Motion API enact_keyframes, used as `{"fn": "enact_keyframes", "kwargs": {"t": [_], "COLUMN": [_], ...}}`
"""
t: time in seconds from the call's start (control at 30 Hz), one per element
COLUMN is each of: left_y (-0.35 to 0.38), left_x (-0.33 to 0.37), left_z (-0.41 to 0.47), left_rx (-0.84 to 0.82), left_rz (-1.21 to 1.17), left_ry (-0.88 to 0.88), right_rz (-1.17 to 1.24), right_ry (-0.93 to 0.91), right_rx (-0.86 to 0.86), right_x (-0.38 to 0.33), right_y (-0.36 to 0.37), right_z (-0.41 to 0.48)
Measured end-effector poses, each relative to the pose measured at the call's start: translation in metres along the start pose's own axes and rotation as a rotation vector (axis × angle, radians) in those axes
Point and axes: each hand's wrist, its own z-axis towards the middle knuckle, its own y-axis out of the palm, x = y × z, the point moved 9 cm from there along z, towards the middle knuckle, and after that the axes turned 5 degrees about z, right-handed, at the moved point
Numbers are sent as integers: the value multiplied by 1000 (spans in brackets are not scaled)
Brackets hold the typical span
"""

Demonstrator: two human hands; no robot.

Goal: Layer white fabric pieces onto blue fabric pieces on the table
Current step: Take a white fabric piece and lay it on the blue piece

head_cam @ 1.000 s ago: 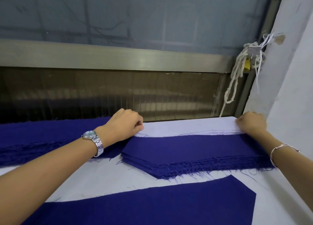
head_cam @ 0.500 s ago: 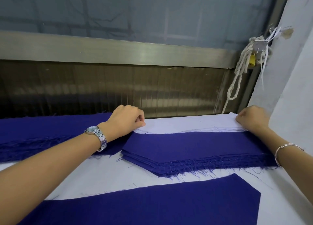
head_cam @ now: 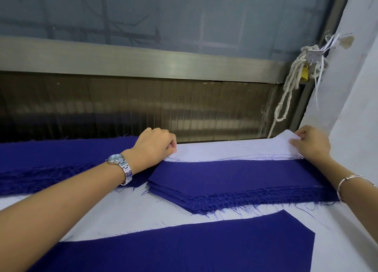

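A stack of white fabric pieces point(head_cam: 231, 151) lies along the table's far edge. My left hand point(head_cam: 155, 144) pinches the stack's left end with curled fingers. My right hand point(head_cam: 311, 142) pinches the right corner of the top white piece, which is lifted off the stack. Just in front lies a stack of blue fabric pieces point(head_cam: 235, 181) with frayed edges. A single large blue piece point(head_cam: 184, 249) lies flat nearest me on the white table point(head_cam: 122, 212).
More blue fabric point(head_cam: 61, 161) with a frayed edge stretches along the far left. A window frame point(head_cam: 143, 62) and ribbed panel rise right behind the table. A knotted white rope point(head_cam: 290, 87) hangs at the right beside a white wall point(head_cam: 356, 99).
My right hand has raised the right corner of the top white piece off the stack. My left hand stays pinching the left end. The camera shifted slightly.
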Motion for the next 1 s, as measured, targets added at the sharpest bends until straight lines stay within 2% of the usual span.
{"fn": "enact_keyframes", "kwargs": {"t": [0.13, 0.37, 0.53, 0.73, 0.9, 1.0], "left_y": [1, 1, 6, 9, -10, -27], "left_x": [1, -1, -1, 1, 0, -13], "left_z": [-1, -1, 2, 5, 1, -7], "left_rx": [0, 0, -55, -138, 53, 212], "left_rz": [11, 10, 11, -72, -40, -241], "left_ry": [-8, -18, -12, -5, -24, -103], "right_rz": [-35, 8, 173, 480, 550, 601], "right_ry": [28, -27, -30, 122, 192, 234], "right_rx": [25, 8, -24, 13, 22, 41], "right_x": [3, 5, 7, 27, 32, 33], "right_y": [-3, -2, -7, -13, -11, -12], "right_z": [0, 2, -1, -7, -8, -7]}}
